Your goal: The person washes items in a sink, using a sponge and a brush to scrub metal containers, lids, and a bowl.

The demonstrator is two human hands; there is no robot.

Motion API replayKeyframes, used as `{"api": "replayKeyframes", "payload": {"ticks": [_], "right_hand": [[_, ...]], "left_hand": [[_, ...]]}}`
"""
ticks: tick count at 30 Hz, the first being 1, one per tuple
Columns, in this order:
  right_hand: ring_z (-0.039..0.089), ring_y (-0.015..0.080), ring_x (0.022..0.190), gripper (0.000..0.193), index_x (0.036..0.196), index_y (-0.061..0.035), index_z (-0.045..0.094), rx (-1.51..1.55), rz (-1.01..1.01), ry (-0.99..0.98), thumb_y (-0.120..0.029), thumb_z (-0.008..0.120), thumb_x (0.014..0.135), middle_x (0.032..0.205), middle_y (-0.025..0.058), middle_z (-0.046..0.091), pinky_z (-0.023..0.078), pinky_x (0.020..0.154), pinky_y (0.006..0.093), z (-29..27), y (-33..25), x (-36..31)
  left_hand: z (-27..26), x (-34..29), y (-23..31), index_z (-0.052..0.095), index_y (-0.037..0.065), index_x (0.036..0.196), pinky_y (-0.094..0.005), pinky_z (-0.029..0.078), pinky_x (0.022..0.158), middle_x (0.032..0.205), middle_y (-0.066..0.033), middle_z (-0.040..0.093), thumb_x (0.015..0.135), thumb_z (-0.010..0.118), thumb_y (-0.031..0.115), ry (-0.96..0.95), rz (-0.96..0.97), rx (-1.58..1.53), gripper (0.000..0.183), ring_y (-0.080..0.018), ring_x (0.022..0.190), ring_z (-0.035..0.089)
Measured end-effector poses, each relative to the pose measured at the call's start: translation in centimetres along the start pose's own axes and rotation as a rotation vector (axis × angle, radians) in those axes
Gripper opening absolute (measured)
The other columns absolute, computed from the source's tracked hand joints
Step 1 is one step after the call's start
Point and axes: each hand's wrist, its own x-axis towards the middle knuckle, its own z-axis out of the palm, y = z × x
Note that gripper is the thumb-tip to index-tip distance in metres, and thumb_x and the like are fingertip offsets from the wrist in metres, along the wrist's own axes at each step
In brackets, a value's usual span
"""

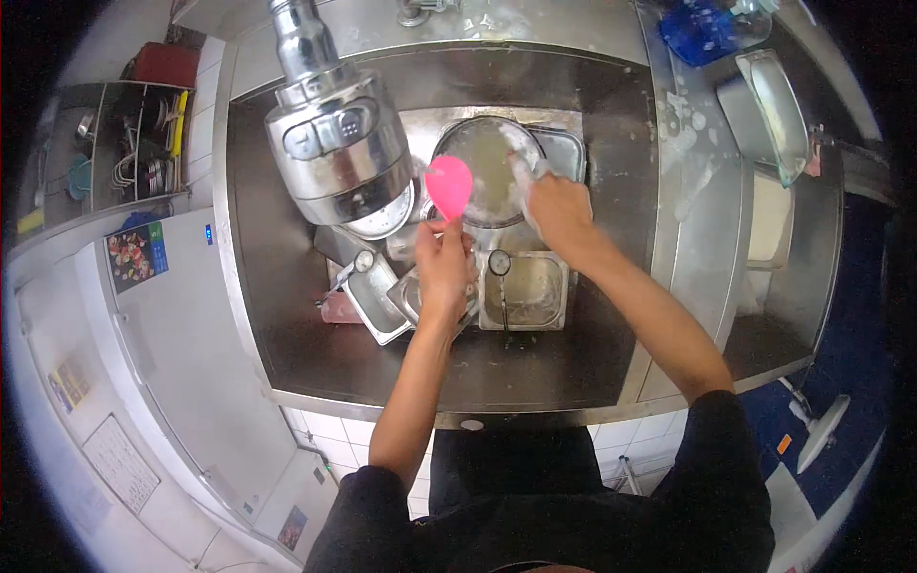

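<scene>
Upright in my left hand (442,277) is a pink spoon-shaped utensil (447,184), its handle pinched between my fingers and its rounded head up. My right hand (562,210) is closed at the right side of a round metal pot (489,118) filled with cloudy, sudsy water. White foam or a foamy whitish item shows by its fingers; which of these I cannot tell. Just below the pot sits a rectangular steel pan (546,320), with a dial thermometer (499,262) across it. Another steel pan (380,307) lies tilted left of my left wrist, with a second dial thermometer (364,259) at its edge.
All this sits in a deep steel sink (315,368). A large chrome tap head (334,143) hangs over its left part. Foamy counter (688,191) runs along the right, with a steel container (759,110) and blue jug (702,33). Shelves of kitchenware (119,143) stand left.
</scene>
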Motion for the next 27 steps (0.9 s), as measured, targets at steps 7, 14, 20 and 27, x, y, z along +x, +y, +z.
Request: {"api": "replayKeyframes", "payload": {"ticks": [7,14,20,27], "right_hand": [[0.064,0.0448,0.091,0.052,0.128,-0.0014,0.043,0.855,-0.087,0.325,-0.027,0.062,0.088,0.099,0.0245,0.065,0.052,0.075,0.047,3.6,0.1,0.5],[0.058,0.0439,0.1,0.043,0.119,-0.0016,0.051,0.871,-0.167,0.206,-0.018,0.066,0.082,0.102,0.0271,0.062,0.047,0.088,0.0475,7.2,-3.8,0.5],[0.057,0.0441,0.095,0.037,0.11,0.0069,0.057,0.337,-0.123,-0.038,-0.009,0.062,0.077,0.1,0.0277,0.059,0.045,0.088,0.0511,8.8,-3.6,0.4],[0.065,0.0403,0.083,0.042,0.111,0.0019,0.059,0.46,-0.04,0.283,-0.01,0.067,0.072,0.082,0.0219,0.065,0.051,0.072,0.0501,9.2,-3.9,-0.6]], "left_hand": [[-0.6,1.3,-2.3,0.053,0.008,0.096,-0.0248,0.032,0.042,0.068,0.0005,0.05,0.097,0.056,0.027,0.045,-0.062,0.161,0.02,-0.0069,0.052,0.042],[-1.1,0.0,-3.3,0.061,-0.003,0.104,-0.0427,0.044,0.058,0.068,-0.017,0.062,0.097,0.052,0.029,0.036,0.416,0.879,0.033,-0.0314,0.061,0.06],[-0.8,-1.0,-1.7,0.06,-0.005,0.101,-0.0471,0.045,0.064,0.074,-0.0245,0.062,0.097,0.05,0.027,-0.073,0.325,0.972,0.033,-0.0402,0.07,0.062],[-1.7,-1.0,-4.7,0.058,-0.005,0.089,-0.052,0.045,0.061,0.072,-0.0298,0.06,0.094,0.05,0.017,-0.155,0.543,1.01,0.023,-0.0479,0.07,0.06]]}}
